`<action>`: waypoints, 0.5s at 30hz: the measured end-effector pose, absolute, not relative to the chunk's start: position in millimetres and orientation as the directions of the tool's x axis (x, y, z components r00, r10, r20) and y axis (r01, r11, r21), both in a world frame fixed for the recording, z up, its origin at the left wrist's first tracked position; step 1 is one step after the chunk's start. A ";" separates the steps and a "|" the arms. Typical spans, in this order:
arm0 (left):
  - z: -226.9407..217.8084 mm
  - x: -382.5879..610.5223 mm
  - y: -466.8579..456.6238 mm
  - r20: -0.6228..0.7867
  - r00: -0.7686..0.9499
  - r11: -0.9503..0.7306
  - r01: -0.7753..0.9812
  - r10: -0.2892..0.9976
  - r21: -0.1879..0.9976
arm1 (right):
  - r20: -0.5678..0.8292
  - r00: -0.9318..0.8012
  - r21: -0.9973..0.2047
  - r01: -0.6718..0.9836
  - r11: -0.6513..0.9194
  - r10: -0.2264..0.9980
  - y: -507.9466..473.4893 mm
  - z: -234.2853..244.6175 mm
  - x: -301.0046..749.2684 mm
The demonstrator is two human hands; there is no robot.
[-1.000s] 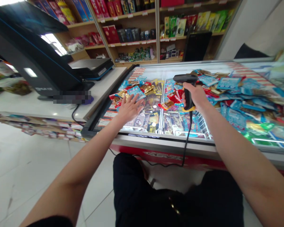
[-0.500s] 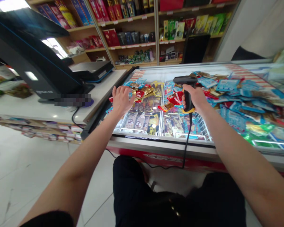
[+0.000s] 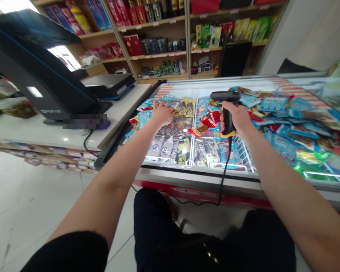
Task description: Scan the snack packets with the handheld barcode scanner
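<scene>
1. Nearest, the thin cord (image 3: 223, 181) runs from the scanner's grip down over the front edge of the freezer (image 3: 198, 177); it looks flexible and may tug slightly.
2. The scanner (image 3: 228, 120) is in the right hand (image 3: 240, 118), whose fingers are clamped around its handle, the natural place to hold it. It is probably light and stiff, and its head is best kept from knocks.
3. Red packets (image 3: 210, 119) lie just left of those fingers; whether they touch, I cannot tell.
4. The left hand (image 3: 162, 114) is over more packets, with blue packets (image 3: 144, 118) just left of its fingers. These are slightly apart; I cannot tell whether they pinch anything. The glossy wrappers look soft, light and slippery, easiest gripped by an edge.
</scene>
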State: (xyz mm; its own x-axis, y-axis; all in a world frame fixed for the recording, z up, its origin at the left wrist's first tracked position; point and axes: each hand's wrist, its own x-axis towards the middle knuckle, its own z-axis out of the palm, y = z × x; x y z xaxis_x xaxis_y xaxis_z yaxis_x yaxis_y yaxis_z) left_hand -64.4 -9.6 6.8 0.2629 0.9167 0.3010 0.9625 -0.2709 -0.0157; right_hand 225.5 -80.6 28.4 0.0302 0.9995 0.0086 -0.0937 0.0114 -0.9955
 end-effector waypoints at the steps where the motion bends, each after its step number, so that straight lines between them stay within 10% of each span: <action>1: 10.1 -64.6 -9.6 0.312 0.260 -0.268 0.963 0.914 -0.018 | 0.007 0.037 -0.996 -0.094 0.010 0.999 -80.3 29.0 226.3; 15: 15.0 147.6 82.9 0.180 0.425 -0.462 0.820 0.887 0.339 | 0.042 0.144 -0.993 -0.107 0.058 0.989 -69.2 33.3 241.4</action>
State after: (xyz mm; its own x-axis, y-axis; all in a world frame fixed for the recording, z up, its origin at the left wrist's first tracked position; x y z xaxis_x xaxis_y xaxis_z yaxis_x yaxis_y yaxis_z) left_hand 147.6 82.9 15.0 0.4252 0.8869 0.1803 0.8198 -0.4619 0.3386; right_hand 241.4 -69.2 33.3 0.1442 0.9886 0.0423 -0.1075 0.0581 -0.9925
